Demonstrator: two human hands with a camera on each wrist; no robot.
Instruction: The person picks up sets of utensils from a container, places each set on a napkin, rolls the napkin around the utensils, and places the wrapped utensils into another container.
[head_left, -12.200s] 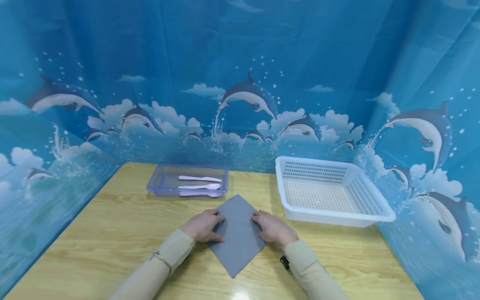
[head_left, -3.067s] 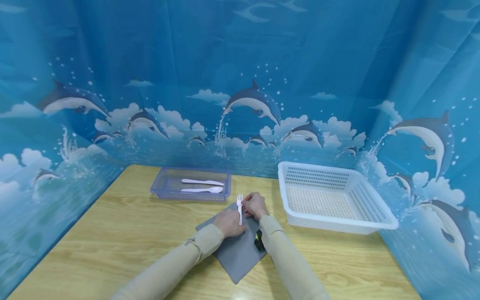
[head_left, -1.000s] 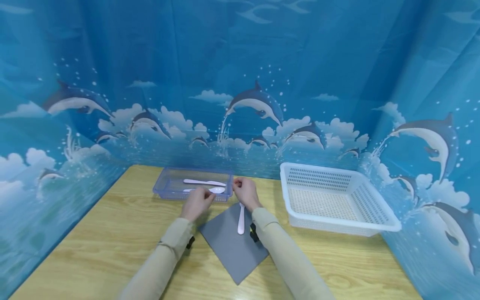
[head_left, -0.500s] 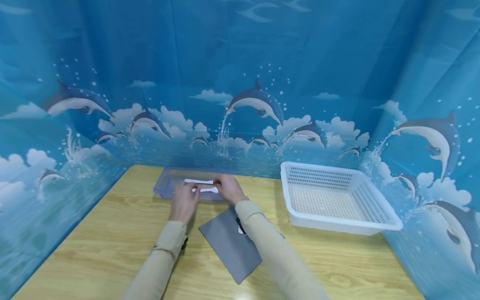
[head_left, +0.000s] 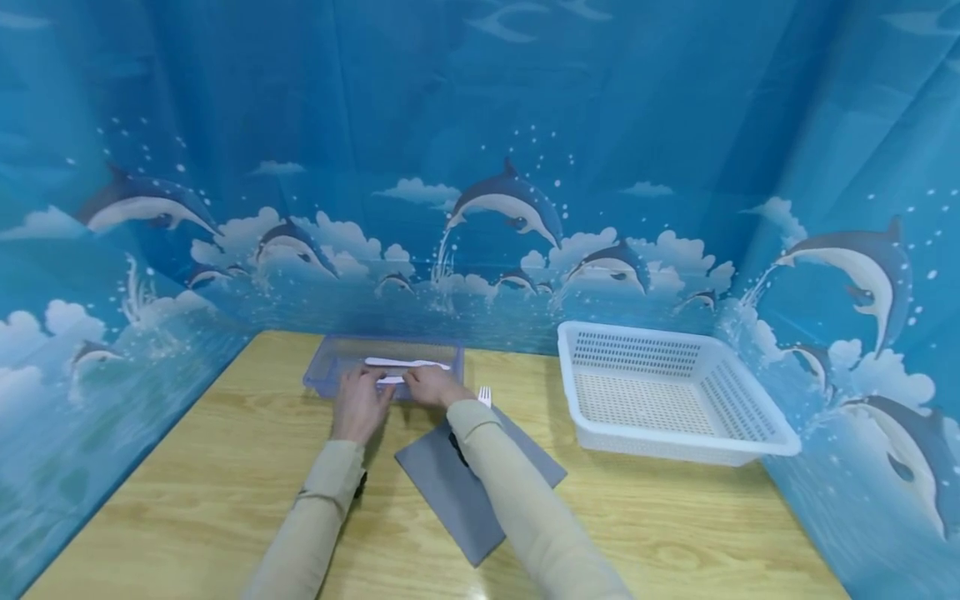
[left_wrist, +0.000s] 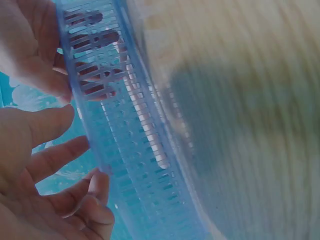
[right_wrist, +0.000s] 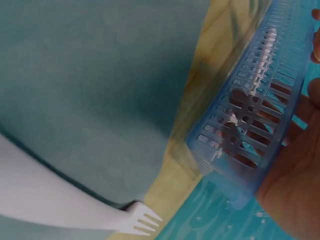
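Observation:
The purple see-through tray (head_left: 326, 371) holds a white knife (head_left: 386, 362) and a white spoon (head_left: 392, 380). My right hand (head_left: 435, 386) reaches over its front rim at the spoon's bowl end; fingers (right_wrist: 242, 97) show through the slotted side, but whether they pinch the spoon is hidden. At the tray's front left is my left hand (head_left: 360, 404); in the left wrist view its loosely bent fingers (left_wrist: 60, 155) lie along the rim. A grey cloth (head_left: 442, 475) lies as a diamond, with a white fork (head_left: 485, 396) on it, mostly under my right sleeve, tines at the cloth's far corner.
A white slotted basket (head_left: 682, 446) stands at the back right of the wooden table (head_left: 187, 483). Behind and at both sides hangs a blue curtain (head_left: 412, 100) printed with dolphins. The gap between tray and basket shows bare wood.
Since one second ago, both hands have moved left, the right one from the tray's right end into it. The fork, earlier held over the cloth, was let go and lies there, its tines now showing.

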